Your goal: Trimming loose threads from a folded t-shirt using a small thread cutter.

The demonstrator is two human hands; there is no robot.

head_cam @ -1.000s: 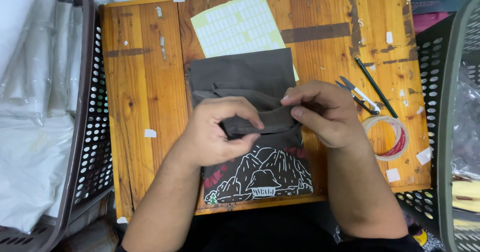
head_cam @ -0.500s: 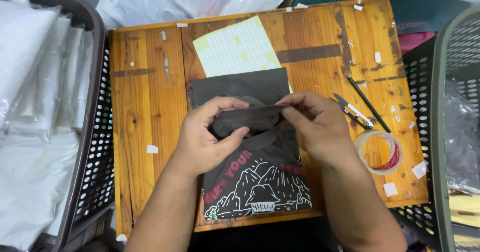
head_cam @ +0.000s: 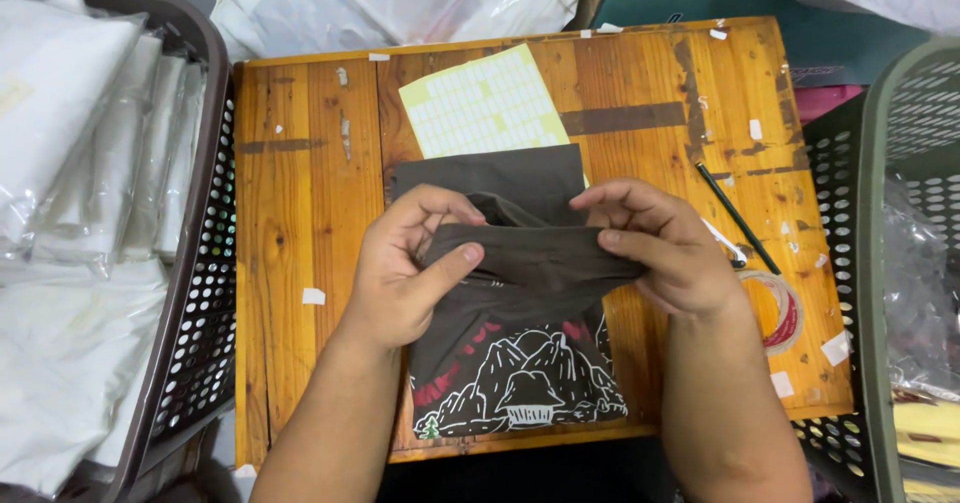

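Both hands gripped a soft, dark brown T-shirt (head_cam: pixel 520 263) over a worn wooden table (head_cam: pixel 300 213): the left hand (head_cam: pixel 405 268) and the right hand (head_cam: pixel 665 248) each pinched a rolled fold of cloth, held apart at its ends. Its printed white mountain design lay flat on the boards below. A pale yellow sticker sheet (head_cam: pixel 480 103) lay just behind, and a translucent tape roll (head_cam: pixel 775 308) beside the right wrist.

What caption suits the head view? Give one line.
Both hands, left and right, pinch a dark printed shirt over a wooden table.
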